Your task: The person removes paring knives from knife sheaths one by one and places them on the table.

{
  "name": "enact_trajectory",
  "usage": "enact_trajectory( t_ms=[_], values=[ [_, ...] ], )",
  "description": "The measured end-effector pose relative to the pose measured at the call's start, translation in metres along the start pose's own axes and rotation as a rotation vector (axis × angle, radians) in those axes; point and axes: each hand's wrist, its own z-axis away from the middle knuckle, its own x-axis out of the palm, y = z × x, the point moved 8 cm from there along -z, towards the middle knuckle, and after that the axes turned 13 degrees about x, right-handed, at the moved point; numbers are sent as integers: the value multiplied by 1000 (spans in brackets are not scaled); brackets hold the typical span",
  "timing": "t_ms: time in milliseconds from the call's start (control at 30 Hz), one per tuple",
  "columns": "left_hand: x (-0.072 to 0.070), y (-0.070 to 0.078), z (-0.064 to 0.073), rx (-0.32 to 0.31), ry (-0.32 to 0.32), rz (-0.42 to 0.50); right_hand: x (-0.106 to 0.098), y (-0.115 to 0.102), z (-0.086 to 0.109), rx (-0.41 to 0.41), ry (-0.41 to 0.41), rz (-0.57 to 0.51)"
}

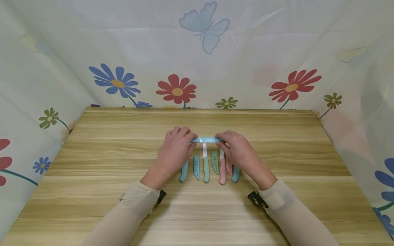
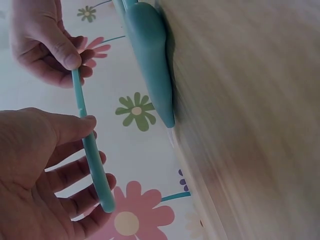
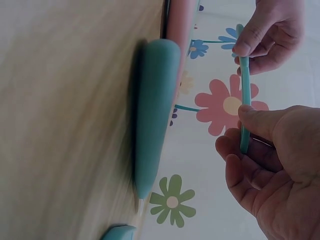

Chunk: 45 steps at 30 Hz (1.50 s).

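Note:
Between my hands I hold a slim light-blue knife [image 1: 207, 140] in its sheath, level above the table. My left hand [image 1: 176, 148] pinches its thicker handle end [image 2: 95, 165] between thumb and fingers. At the other end my right hand [image 1: 240, 147] pinches the narrow sheath [image 3: 245, 130]. Below lie a blue knife [image 1: 183, 172], a blue sheath [image 1: 196, 167], a green knife [image 1: 206, 169], a green sheath [image 1: 215, 163], a pink knife [image 1: 222, 172], a pink sheath [image 1: 229, 166] and another blue-handled piece [image 1: 235, 174]. My hands partly cover the outer pieces.
The wood-grain table [image 1: 123, 136] carries the row of knives and sheaths near its middle. A white cloth [image 1: 147, 44] printed with flowers and a butterfly hangs behind the table and at both sides.

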Motion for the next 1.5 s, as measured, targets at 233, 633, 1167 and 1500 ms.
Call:
enact_trajectory(
  t_ms=[233,633,1167,1500],
  values=[
    [1,1,0,15,8,-7,1,1,0,4,-6,-2],
    [2,2,0,23,-10,-13,5,1,-1,15,-45,68],
    [-2,19,1,78,-22,-53,2,-14,6,-100,11,256],
    [1,33,2,114,-45,-89,6,-29,14,-171,-7,319]
  ],
)
